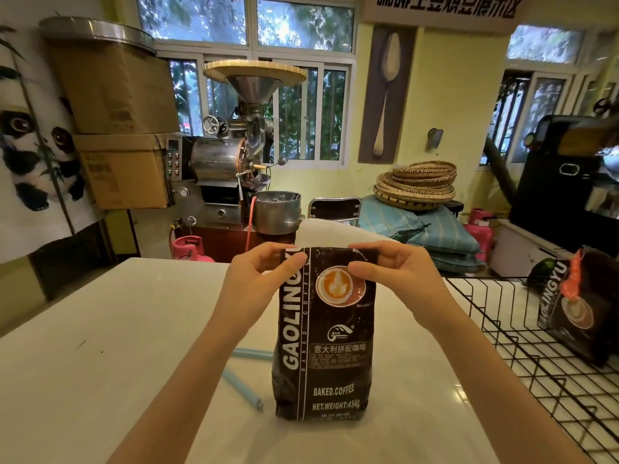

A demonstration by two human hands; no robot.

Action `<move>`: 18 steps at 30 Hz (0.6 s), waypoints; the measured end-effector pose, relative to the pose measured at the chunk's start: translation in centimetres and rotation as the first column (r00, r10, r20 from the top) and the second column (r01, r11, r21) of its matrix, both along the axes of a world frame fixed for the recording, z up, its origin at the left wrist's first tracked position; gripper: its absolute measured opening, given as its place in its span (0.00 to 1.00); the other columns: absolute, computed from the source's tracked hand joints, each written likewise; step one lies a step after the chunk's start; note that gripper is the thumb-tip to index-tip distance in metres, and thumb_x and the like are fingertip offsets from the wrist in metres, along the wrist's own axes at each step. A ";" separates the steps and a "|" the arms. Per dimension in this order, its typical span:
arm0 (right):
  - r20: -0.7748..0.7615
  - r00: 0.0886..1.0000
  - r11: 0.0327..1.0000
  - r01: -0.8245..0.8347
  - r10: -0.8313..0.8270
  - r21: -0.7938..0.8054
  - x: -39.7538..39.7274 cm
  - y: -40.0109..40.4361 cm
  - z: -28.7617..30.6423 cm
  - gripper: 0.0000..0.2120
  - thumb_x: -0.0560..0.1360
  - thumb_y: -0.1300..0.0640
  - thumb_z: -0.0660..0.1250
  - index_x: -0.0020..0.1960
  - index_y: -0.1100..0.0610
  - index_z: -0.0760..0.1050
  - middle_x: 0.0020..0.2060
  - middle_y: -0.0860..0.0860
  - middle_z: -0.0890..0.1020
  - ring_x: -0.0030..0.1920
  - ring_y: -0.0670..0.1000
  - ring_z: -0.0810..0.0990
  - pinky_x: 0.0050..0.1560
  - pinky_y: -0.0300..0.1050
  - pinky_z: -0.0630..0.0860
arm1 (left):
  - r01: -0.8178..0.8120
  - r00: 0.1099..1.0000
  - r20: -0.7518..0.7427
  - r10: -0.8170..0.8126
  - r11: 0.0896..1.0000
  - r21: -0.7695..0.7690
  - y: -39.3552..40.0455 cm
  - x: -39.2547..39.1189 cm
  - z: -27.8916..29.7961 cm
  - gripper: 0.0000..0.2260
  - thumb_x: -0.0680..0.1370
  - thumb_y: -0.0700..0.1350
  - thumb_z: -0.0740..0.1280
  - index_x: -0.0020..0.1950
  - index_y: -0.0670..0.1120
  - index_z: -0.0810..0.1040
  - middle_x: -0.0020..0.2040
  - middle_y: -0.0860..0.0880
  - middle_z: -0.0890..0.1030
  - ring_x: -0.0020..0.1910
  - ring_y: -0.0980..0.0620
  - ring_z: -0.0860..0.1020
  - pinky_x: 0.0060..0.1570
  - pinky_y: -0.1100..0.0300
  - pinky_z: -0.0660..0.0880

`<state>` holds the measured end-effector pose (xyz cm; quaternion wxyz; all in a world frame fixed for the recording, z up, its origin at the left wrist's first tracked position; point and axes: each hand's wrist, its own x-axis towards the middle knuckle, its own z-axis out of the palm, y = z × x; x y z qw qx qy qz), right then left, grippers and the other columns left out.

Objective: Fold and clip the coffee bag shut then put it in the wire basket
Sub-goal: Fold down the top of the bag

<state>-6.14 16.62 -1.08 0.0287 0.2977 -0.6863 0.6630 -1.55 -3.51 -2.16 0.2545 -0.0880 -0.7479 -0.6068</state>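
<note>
A dark brown coffee bag with white lettering stands upright on the white table. My left hand pinches its top left corner. My right hand pinches the top right corner, where the top edge is bent over. A light blue clip bar lies on the table to the left of the bag, and a second blue piece lies behind it. The black wire basket sits at the right and holds another coffee bag with an orange clip on top.
Beyond the table's far edge stand a metal coffee roaster, cardboard boxes, a pink gas bottle and stacked woven trays. A black machine stands at the far right.
</note>
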 end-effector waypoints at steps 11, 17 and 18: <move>0.063 0.994 0.995 0.083 -0.087 0.056 0.3 -1.0 -0.7 0.09 0.66 0.47 0.72 0.45 0.46 0.82 0.59 0.45 0.77 0.63 0.50 0.73 0.65 0.54 0.69 | 0.086 0.988 0.102 -0.112 0.969 0.233 0.5 -0.3 -0.8 0.07 0.73 0.45 0.66 0.46 0.44 0.80 0.36 0.53 0.84 0.36 0.58 0.81 0.34 0.69 0.75; 0.031 0.995 0.990 0.097 -0.094 -0.101 0.8 -1.9 -1.5 0.05 0.68 0.61 0.71 0.42 0.52 0.82 0.34 0.44 0.86 0.40 0.45 0.84 0.39 0.34 0.79 | 0.087 0.993 0.059 -0.106 0.959 0.271 0.6 -0.5 -0.9 0.08 0.72 0.43 0.67 0.48 0.42 0.81 0.34 0.53 0.85 0.36 0.56 0.82 0.34 0.68 0.77; 0.049 0.994 0.988 0.104 -0.099 -0.117 0.8 -1.9 -1.5 0.05 0.68 0.62 0.71 0.42 0.53 0.81 0.33 0.44 0.86 0.39 0.45 0.84 0.38 0.33 0.78 | 0.084 0.993 0.058 -0.104 0.958 0.274 0.5 -0.6 -0.9 0.08 0.72 0.43 0.67 0.48 0.42 0.82 0.34 0.52 0.85 0.36 0.56 0.82 0.34 0.67 0.77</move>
